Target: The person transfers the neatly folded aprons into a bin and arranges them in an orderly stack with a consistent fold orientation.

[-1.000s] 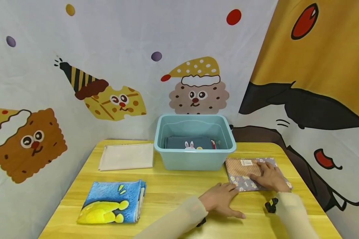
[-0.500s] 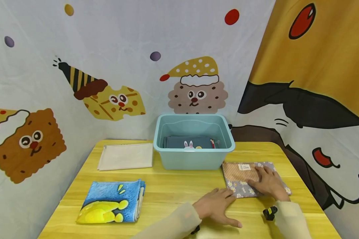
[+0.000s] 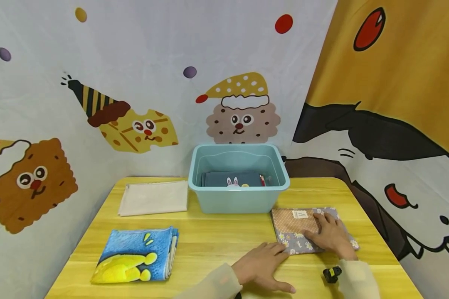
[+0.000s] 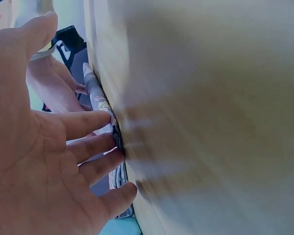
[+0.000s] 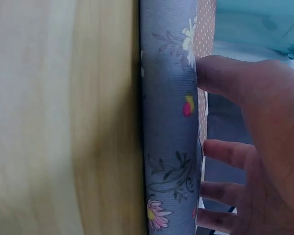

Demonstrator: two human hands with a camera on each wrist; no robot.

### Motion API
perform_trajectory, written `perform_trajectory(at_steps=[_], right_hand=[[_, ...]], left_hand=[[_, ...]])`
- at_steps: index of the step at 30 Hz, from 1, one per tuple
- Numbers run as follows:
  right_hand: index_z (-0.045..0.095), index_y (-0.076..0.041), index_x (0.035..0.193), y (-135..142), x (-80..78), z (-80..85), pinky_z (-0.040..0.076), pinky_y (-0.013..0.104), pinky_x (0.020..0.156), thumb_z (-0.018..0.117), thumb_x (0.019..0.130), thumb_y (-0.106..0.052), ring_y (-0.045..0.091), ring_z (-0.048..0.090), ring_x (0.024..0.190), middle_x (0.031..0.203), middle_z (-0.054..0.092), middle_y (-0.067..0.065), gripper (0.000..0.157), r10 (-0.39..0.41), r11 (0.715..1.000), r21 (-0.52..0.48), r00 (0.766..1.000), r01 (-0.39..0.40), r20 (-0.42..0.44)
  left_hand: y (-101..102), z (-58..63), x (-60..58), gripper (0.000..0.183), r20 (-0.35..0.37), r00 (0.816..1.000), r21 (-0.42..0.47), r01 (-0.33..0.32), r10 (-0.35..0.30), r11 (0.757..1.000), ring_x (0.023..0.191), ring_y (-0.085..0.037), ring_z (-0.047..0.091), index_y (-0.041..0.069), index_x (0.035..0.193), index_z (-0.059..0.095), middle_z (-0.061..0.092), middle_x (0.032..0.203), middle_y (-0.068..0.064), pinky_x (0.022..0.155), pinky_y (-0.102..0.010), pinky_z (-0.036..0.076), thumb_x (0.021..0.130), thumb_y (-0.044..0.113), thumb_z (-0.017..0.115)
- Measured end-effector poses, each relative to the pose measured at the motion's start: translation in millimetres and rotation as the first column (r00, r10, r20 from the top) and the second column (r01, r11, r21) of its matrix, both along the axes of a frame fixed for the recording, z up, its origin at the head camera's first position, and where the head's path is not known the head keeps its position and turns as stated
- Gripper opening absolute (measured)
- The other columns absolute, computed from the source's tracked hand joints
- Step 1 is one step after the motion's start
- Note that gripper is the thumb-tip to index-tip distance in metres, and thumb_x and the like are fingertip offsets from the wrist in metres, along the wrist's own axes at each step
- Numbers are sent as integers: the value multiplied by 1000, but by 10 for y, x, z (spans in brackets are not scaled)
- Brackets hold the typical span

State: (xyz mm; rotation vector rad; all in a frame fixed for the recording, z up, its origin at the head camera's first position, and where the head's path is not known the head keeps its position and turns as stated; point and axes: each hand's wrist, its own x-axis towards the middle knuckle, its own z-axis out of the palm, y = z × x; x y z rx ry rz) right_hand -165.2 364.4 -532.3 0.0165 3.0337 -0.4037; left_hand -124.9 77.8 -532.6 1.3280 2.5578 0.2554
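Observation:
A folded floral cloth (image 3: 295,243), grey-purple with daisies and a brown dotted panel, lies on the table at the right in the head view. It has a white label (image 3: 299,214) near its far edge. My right hand (image 3: 331,236) rests on its top with fingers spread; the right wrist view shows those fingertips touching the upper face above the thick folded edge of the cloth (image 5: 171,117). My left hand (image 3: 262,265) is spread low over the table, its fingertips at the near left corner of the cloth. In the left wrist view, its fingers (image 4: 90,147) reach the cloth's side.
A light blue bin (image 3: 239,201) stands at the back middle, holding a folded dark blue cloth (image 3: 213,179) with a rabbit picture. On the left lie a folded beige cloth (image 3: 153,198) and a folded blue and yellow cloth (image 3: 134,255). A printed curtain (image 3: 153,50) hangs behind the table.
The floral cloth has slid towards me and slightly left, with my right hand on it. My left hand has drawn back the same way. The head view has shifted a little.

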Motion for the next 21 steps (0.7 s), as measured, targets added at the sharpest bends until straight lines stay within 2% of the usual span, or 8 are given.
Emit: perform_trajectory(at_steps=[10, 21], right_hand=[[45, 0, 151, -119, 86, -28, 35, 80, 101, 64, 88, -71, 71, 32, 131, 153, 32, 42, 96, -8, 1000, 12, 1000, 8, 25], [48, -1, 149, -320, 133, -8, 37, 77, 103, 65, 87, -71, 68, 36, 131, 150, 39, 39, 95, -3, 1000, 31, 1000, 2, 3]], left_hand=[[-152, 7, 108, 87, -30, 999, 12, 18, -17, 1000, 154, -9, 31, 29, 159, 37, 32, 165, 11, 125, -33, 32, 91, 83, 42], [-354, -2, 169, 86, -10, 1000, 15, 19, -19, 1000, 155, -11, 30, 28, 161, 35, 29, 168, 10, 125, -36, 32, 93, 81, 42]])
